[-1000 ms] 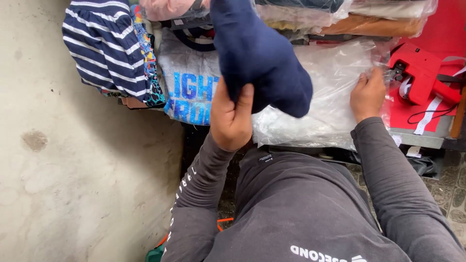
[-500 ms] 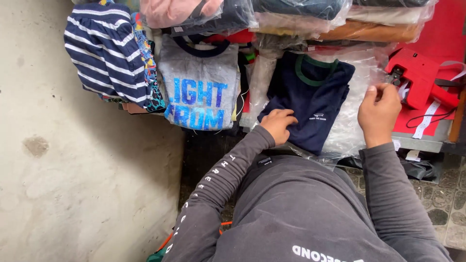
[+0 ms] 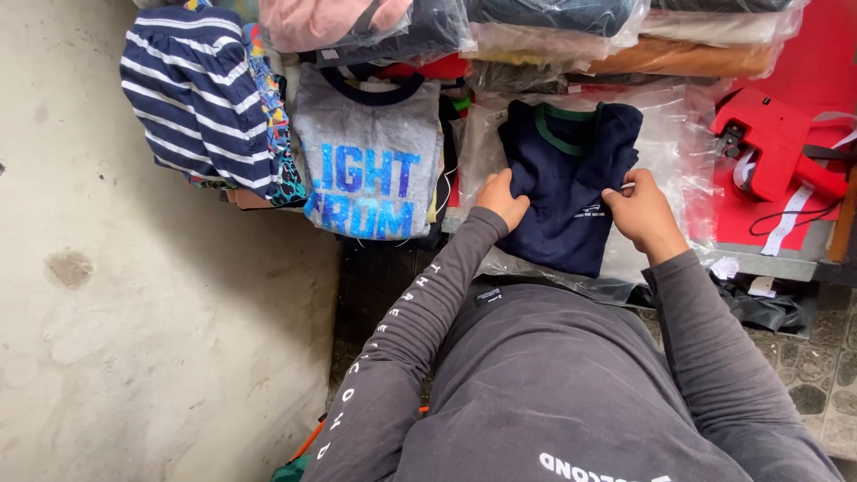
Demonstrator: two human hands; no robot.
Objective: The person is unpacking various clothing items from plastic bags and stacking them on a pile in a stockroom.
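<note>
Both hands pinch the sides of a folded navy shirt (image 3: 568,192) lying on a clear plastic bag (image 3: 669,152)

The left hand (image 3: 500,198) closes its fingers on the shirt's left edge, and the right hand (image 3: 643,212) grips the right edge with thumb and fingers curled round the cloth; the shirt (dark blue, with a green-trimmed collar pointing away from the person) lies flat on the crinkled bag at the near edge of the work surface, between the two hands. Just left of it hangs a grey shirt with blue lettering (image 3: 368,161), and beyond that a navy-and-white striped garment (image 3: 192,94). Bagged folded clothes (image 3: 553,27) are stacked along the far side. A red price-label gun (image 3: 775,143) rests on a red mat to the right, well apart from the right hand
</note>
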